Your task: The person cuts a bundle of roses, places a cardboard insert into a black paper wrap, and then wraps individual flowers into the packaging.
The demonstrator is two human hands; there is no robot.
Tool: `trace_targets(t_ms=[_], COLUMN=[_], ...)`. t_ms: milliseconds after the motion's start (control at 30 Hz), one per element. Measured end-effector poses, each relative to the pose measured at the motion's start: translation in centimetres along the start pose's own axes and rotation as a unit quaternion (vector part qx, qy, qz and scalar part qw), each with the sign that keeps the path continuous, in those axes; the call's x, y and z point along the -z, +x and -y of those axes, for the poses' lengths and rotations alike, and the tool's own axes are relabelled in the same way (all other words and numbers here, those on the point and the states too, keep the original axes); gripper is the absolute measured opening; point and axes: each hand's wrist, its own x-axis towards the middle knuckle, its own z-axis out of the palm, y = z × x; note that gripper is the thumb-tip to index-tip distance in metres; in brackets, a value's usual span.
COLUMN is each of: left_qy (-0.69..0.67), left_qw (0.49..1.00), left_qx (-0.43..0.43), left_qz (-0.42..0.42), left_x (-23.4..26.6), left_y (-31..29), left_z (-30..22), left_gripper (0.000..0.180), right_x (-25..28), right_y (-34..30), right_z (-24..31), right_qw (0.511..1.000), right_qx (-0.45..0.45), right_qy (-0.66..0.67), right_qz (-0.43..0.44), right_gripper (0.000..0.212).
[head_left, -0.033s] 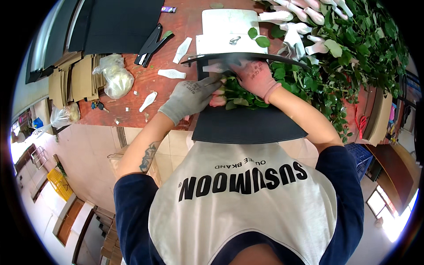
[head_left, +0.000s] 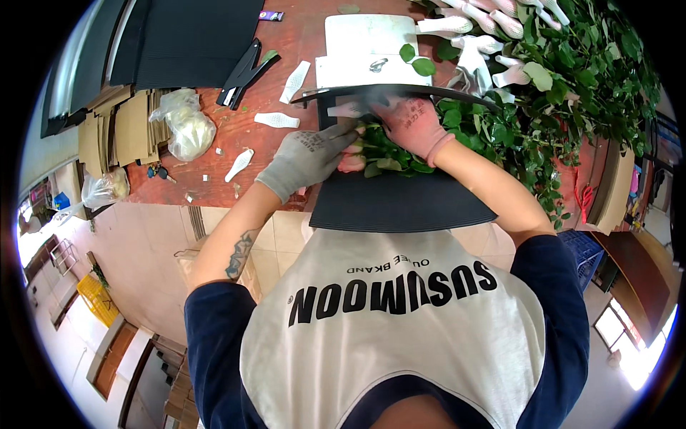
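My left hand [head_left: 307, 156], in a grey glove, lies with its fingers stretched out over pink roses [head_left: 351, 161] at the left end of a leafy bunch [head_left: 391, 159]. The bunch rests on a black ribbed sheet [head_left: 400, 200]. My right hand [head_left: 410, 123], in a pink glove, is closed over the stems. A rose in a white mesh sleeve [head_left: 347, 109] sticks out leftward by its fingertips. A dark raised edge [head_left: 407, 91] and some blur partly cover the right fingers, and the left fingertips are hard to make out.
Loose white mesh sleeves [head_left: 277, 120] and a black stapler [head_left: 243, 77] lie on the red table [head_left: 207, 187]. Folded cardboard [head_left: 136, 125] and a plastic bag [head_left: 189, 129] are at the left. Sleeved roses [head_left: 493, 21] pile up at the far right, and red-handled scissors [head_left: 584, 201] hang below.
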Motion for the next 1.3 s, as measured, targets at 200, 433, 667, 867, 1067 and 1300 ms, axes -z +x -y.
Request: trace_targets(t_ms=[200, 433, 667, 867, 1067, 1300], left_qy=[-0.023, -0.052, -0.016, 0.007, 0.259, 0.095], left_qw=[0.975, 0.955, 0.951, 0.975, 0.953, 0.941], left_qx=[-0.059, 0.062, 0.176, -0.093, -0.137, -0.092], left_qz=[-0.213, -0.285, -0.252, -0.201, -0.075, -0.313], left_x=[-0.7, -3.2, 0.1, 1.9, -1.1, -2.1], left_y=[0.9, 3.6, -1.1, -2.7, 1.0, 4.0], left_z=[2.5, 3.6, 6.4, 0.1, 0.2, 0.0], left_gripper=[0.042, 0.024, 0.019, 0.027, 0.018, 0.018], right_x=[-1.5, -1.1, -3.5, -2.2, -13.5, -4.2], right_y=[0.0, -0.4, -0.7, -0.6, 0.6, 0.2], right_z=[-0.4, -0.1, -0.8, 0.0, -0.8, -0.4], right_qw=[0.998, 0.997, 0.992, 0.997, 0.895, 0.992], right_qx=[-0.019, -0.04, 0.017, 0.022, 0.021, 0.086], right_qy=[0.043, 0.073, 0.067, 0.028, 0.362, -0.066], right_qz=[-0.051, 0.007, -0.106, -0.071, -0.26, -0.068], right_gripper=[0.04, 0.043, 0.044, 0.043, 0.02, 0.037])
